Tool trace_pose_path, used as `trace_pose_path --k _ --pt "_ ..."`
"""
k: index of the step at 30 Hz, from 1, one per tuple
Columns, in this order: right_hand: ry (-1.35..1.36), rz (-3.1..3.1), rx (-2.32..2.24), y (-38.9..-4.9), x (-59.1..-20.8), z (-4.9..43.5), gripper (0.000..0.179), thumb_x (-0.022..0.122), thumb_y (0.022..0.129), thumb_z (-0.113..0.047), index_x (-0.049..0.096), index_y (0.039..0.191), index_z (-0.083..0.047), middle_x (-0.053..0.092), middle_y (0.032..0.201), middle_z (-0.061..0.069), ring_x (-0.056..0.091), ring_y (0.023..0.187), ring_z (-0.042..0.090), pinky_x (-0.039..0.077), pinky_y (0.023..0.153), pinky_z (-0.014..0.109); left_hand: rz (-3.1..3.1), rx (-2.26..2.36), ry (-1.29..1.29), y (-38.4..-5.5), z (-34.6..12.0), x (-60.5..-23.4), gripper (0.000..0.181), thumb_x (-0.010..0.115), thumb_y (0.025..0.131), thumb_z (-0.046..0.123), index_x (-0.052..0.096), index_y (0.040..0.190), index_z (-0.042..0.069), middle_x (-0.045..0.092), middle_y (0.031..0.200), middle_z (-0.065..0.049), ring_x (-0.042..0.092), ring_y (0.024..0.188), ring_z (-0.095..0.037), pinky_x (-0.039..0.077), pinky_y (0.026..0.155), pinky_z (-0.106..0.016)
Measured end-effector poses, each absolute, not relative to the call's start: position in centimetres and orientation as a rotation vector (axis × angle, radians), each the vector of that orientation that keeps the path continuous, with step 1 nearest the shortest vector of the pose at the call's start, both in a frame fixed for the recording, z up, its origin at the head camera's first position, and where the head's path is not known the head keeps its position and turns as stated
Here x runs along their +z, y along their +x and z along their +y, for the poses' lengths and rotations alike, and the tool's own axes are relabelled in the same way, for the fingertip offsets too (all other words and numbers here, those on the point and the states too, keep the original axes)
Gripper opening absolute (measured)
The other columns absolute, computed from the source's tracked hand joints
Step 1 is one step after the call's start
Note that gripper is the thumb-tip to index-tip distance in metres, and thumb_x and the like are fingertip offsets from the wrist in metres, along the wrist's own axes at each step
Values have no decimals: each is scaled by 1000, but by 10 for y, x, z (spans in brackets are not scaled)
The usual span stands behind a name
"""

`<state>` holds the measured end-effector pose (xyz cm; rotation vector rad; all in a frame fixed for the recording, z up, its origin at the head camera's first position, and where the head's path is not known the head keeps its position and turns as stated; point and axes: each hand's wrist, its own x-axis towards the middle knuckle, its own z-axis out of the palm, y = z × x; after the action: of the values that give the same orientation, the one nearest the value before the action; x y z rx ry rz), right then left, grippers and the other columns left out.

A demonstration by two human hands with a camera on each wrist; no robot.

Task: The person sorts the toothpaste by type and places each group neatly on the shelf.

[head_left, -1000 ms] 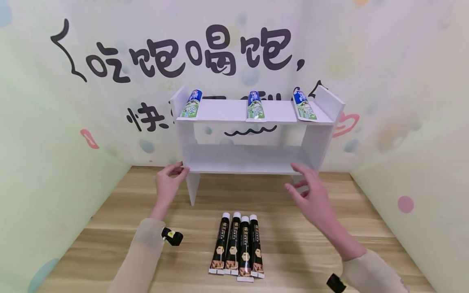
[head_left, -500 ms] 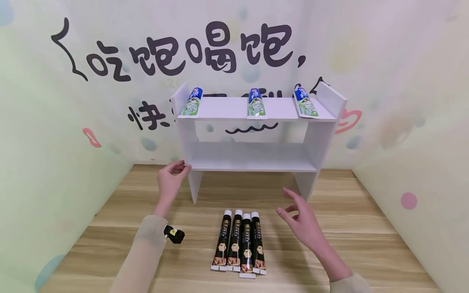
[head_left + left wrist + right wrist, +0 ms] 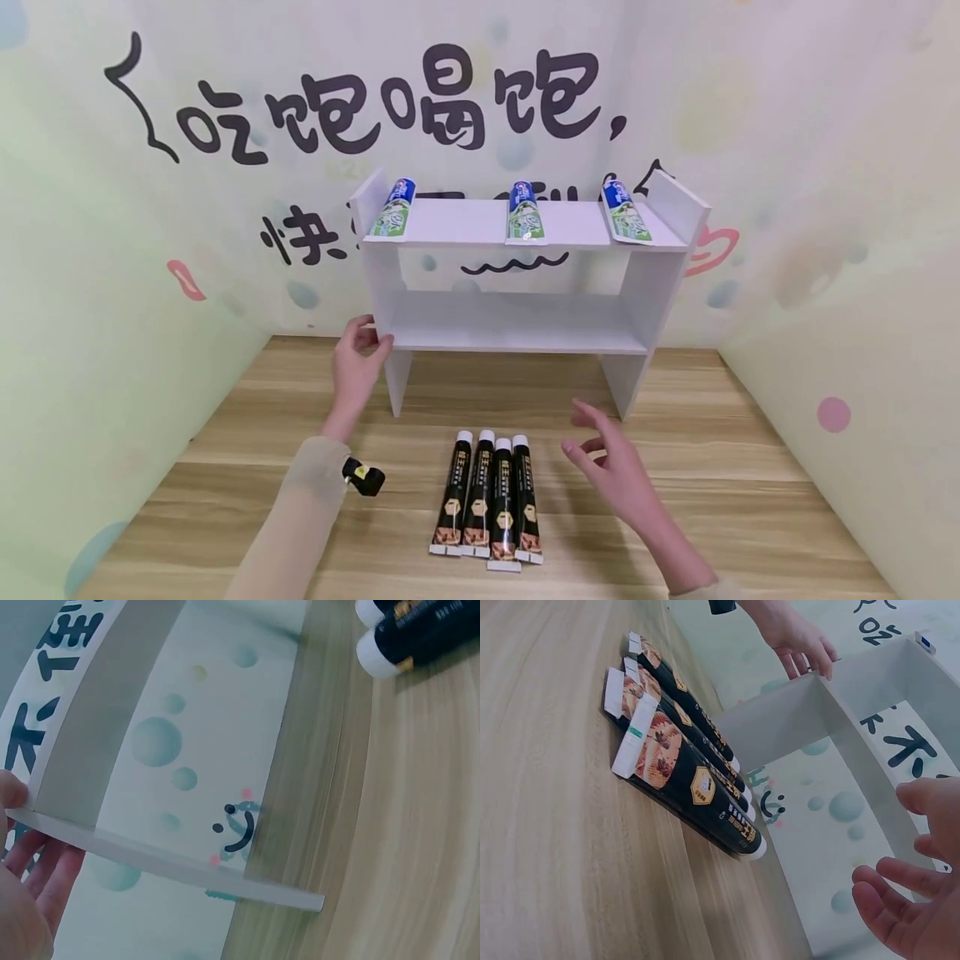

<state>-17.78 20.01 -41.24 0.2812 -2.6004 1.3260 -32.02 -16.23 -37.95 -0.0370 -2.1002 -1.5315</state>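
A person's left hand [image 3: 356,367] pinches the left side of a white rack [image 3: 517,323]; the right hand [image 3: 613,468], loose and empty, hovers right of four black tubes [image 3: 479,504] lying near on the table [image 3: 750,500]. A careless left-hand tug could tip the rack, sliding three blue-green tubes [image 3: 524,215] off its top.

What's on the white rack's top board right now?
Three blue-and-green tubes lie spaced apart: one toward each end, one near the middle. The board directly beneath them is covered from view.
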Motion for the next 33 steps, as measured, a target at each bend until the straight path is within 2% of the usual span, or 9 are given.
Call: trace_pose_path --k 4,8,16,28,33 --pt "257 -2631 1364 -176 -417 196 62 69 93 -27 41 148 -25 62 131 12 65 89 15 54 71 21 -2055 -1597 -37 -319 -160 -379 42 69 89 4 57 130 4 64 109 -20 56 86 -2 46 71 -5" --pt "233 -2680 1378 -174 -424 192 62 69 92 -29 41 148 -27 62 132 13 64 89 13 54 71 21 -2034 -1587 -74 -307 -157 -369 43 67 90 2 56 132 -1 64 109 -26 56 86 -3 47 66 -6" --pt "160 -2655 1473 -167 -439 189 61 70 91 -18 45 146 -26 64 129 15 64 86 13 54 71 21 -2076 -1576 -93 -288 -153 -350 44 68 90 2 57 132 -4 66 108 -30 57 82 0 47 65 -4" --pt "91 -2654 1549 -158 -454 176 68 76 86 -14 45 146 -22 64 127 14 64 91 13 54 77 18 -2099 -1599 -98 -287 -154 -352 46 68 90 3 56 134 -4 65 109 -30 56 82 2 48 68 -4" --pt "114 -2707 1516 -158 -454 172 73 78 83 -17 44 147 -22 64 127 13 65 93 16 54 81 20 -2090 -1621 -67 -297 -157 -356 47 68 90 2 56 135 -4 65 109 -30 56 81 3 48 67 -3"
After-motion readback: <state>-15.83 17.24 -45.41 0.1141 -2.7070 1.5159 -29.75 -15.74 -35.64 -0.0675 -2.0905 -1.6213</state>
